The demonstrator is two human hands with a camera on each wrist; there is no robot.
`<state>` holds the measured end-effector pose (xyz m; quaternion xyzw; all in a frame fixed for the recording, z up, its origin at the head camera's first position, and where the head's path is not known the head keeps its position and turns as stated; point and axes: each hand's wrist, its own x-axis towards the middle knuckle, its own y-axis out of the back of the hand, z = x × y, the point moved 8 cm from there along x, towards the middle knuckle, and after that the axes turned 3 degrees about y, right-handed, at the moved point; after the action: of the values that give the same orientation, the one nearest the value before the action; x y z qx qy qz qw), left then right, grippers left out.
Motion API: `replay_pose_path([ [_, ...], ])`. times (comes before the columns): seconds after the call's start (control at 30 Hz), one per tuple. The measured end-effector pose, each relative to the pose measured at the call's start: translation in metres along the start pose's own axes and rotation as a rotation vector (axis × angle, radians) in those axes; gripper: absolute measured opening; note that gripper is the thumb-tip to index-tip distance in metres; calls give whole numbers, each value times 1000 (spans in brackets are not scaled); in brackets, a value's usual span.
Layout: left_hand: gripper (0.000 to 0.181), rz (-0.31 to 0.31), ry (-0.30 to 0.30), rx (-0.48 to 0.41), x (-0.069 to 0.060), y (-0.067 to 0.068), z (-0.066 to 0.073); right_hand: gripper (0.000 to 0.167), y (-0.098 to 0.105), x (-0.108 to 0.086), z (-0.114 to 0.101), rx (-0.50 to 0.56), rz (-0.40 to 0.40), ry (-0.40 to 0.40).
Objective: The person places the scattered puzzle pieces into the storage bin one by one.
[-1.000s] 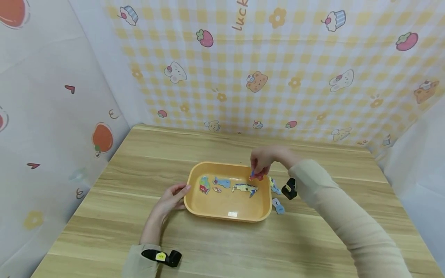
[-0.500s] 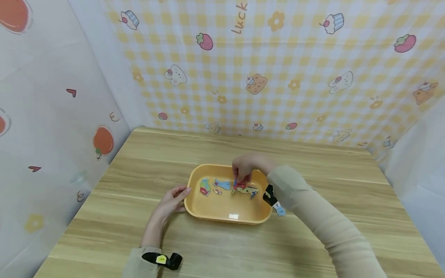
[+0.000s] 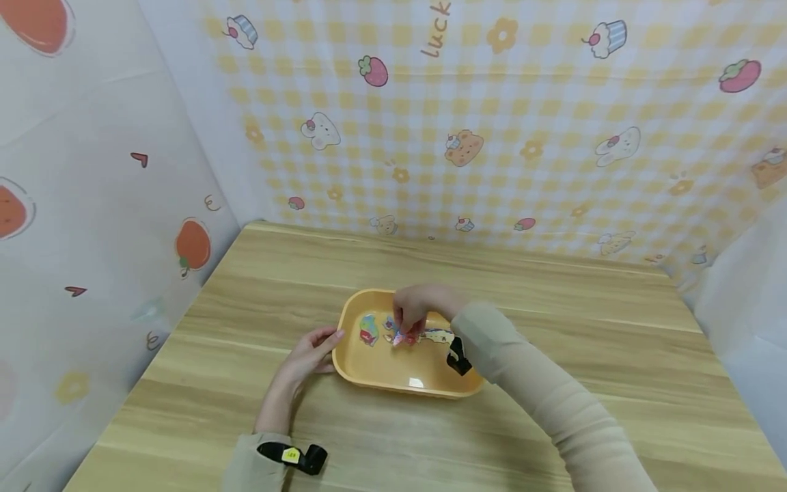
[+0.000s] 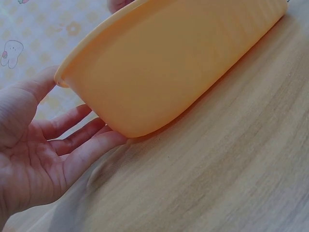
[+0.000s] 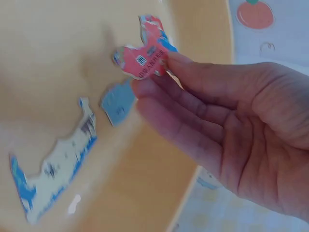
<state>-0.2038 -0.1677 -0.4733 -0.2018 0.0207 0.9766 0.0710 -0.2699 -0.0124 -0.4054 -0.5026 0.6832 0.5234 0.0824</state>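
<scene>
My left hand (image 3: 307, 354) grips the left end of a yellow plastic tray (image 3: 381, 374). In the left wrist view, its thumb lies at the rim and its fingers touch the outer wall. Over the tray's inside, my right hand (image 3: 415, 309) pinches a red map-shaped puzzle piece (image 5: 147, 55) with printed characters between thumb and fingers. A cream and blue piece (image 5: 63, 159) and a light blue piece (image 5: 118, 104) lie on the tray floor close by. Towards the left end lies a green and red piece (image 3: 369, 331). My right hand covers part of the pieces in the head view.
The tray stands on a wood-grain table (image 3: 295, 273). A checked, cartoon-printed cloth (image 3: 522, 89) hangs behind it, with a white printed cloth (image 3: 111, 225) at the left. My right sleeve (image 3: 541, 383) crosses the tray's right end.
My right hand has moved left from the tray's right rim to its middle, carrying the red piece. My left hand stays at the rim. The pieces right of the tray are now hidden.
</scene>
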Motion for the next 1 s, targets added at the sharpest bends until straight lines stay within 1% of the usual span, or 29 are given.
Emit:
replay_pose_path([
  [0.1, 59, -4, -1, 2, 1, -1, 0, 3, -2, 8, -4, 13, 53, 1],
  [0.2, 59, -4, 1, 7, 1, 0, -1, 5, -5, 16, -10, 3, 92, 27],
  [0.33, 59, -8, 5, 11, 2, 0, -1, 11, -11, 28, -19, 23, 83, 79],
  [0.4, 59, -10, 3, 12, 2, 0, -1, 12, -14, 32, -24, 35, 74, 91],
  [0.47, 58, -5, 7, 6, 2, 0, -1, 9, -16, 36, -27, 33, 74, 91],
  [0.63, 56, -1, 8, 1, 3, -1, -1, 4, -21, 43, -35, -14, 65, 86],
  [0.77, 56, -2, 9, 4, 3, -1, -2, 6, -26, 47, -40, 18, 52, 99],
  [1.0, 57, -3, 8, 10, 3, 0, -2, 10, -27, 47, -43, 27, 77, 100],
])
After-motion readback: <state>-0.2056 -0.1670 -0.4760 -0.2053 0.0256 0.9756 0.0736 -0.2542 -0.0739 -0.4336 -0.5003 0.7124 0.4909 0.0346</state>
